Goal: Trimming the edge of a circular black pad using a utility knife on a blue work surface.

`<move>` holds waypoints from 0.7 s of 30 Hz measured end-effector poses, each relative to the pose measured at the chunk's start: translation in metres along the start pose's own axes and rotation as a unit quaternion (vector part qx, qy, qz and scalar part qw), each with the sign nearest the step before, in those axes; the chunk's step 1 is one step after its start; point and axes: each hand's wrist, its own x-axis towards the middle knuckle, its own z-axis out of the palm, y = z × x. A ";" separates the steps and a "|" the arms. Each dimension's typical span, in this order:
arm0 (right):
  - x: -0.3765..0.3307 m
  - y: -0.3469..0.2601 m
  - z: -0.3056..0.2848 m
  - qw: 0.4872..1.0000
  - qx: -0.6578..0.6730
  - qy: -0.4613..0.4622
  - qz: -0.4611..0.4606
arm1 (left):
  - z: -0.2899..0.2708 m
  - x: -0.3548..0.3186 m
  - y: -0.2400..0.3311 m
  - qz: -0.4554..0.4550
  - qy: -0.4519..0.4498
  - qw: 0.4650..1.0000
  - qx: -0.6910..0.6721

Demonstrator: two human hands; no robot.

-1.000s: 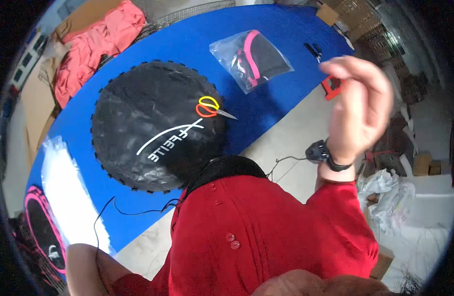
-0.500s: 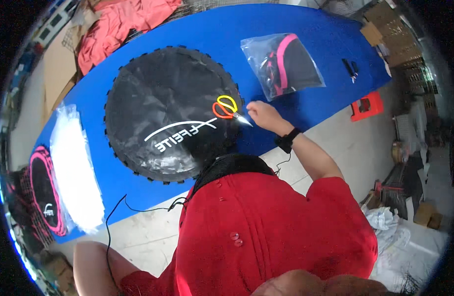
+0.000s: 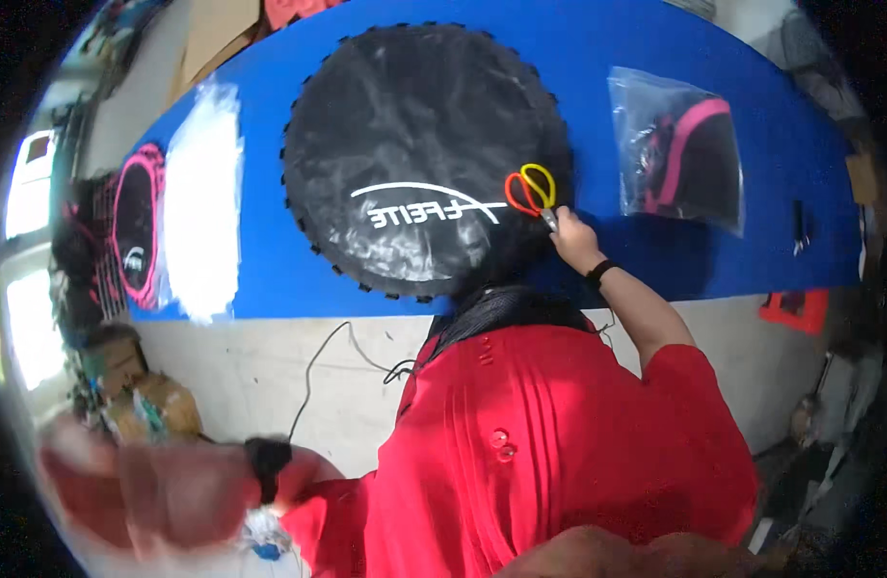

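Observation:
A large round black mat (image 3: 414, 125) with small tabs round its rim and a white printed mark lies flat on the blue table. Near its right edge are scissors (image 3: 530, 190) with one yellow and one red-orange handle loop, the blades pointing toward me. My right hand (image 3: 576, 243), a dark band at its wrist, has its fingers closed at the blade end, hiding the tips. At the lower left, off the table, my left hand (image 3: 145, 491) is raised and smeared by motion; its fingers cannot be made out.
A clear bag (image 3: 694, 164) with a black and pink piece lies at the table's right, beside a small black tool (image 3: 799, 226). White plastic bags (image 3: 204, 202) and a pink-rimmed black oval piece (image 3: 138, 226) are at the left. A red-orange object (image 3: 795, 310) stands beyond the front edge.
My right hand has closed on the scissors' blade end, where it was beside them before. My left hand has come into view at the lower left. The whole view has turned and shifted.

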 end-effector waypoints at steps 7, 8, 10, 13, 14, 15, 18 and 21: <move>0.022 0.000 0.005 0.995 -0.021 -0.040 0.094 | -0.024 -0.183 -0.146 -0.530 -0.062 0.829 0.168; 0.024 -0.003 0.000 0.992 -0.022 -0.016 0.126 | -0.026 -0.212 -0.158 -0.575 -0.069 0.804 0.132; 0.028 -0.013 -0.013 0.983 -0.016 -0.044 0.179 | -0.019 -0.270 -0.180 -0.560 -0.117 0.808 0.139; 0.029 -0.028 -0.029 0.986 -0.047 0.000 0.160 | -0.003 -0.344 -0.196 -0.503 -0.279 0.794 0.197; 0.027 -0.033 -0.032 0.986 -0.076 0.029 0.146 | 0.003 -0.364 -0.201 -0.456 -0.313 0.812 0.184; 0.023 -0.039 -0.033 0.981 -0.102 0.019 0.165 | 0.008 -0.381 -0.205 -0.424 -0.349 0.818 0.170; 0.006 -0.058 -0.032 0.977 -0.123 0.039 0.167 | 0.018 -0.420 -0.213 -0.401 -0.402 0.819 0.078; -0.022 -0.081 -0.027 0.980 -0.103 0.017 0.170 | 0.026 -0.448 -0.219 -0.420 -0.525 0.738 0.064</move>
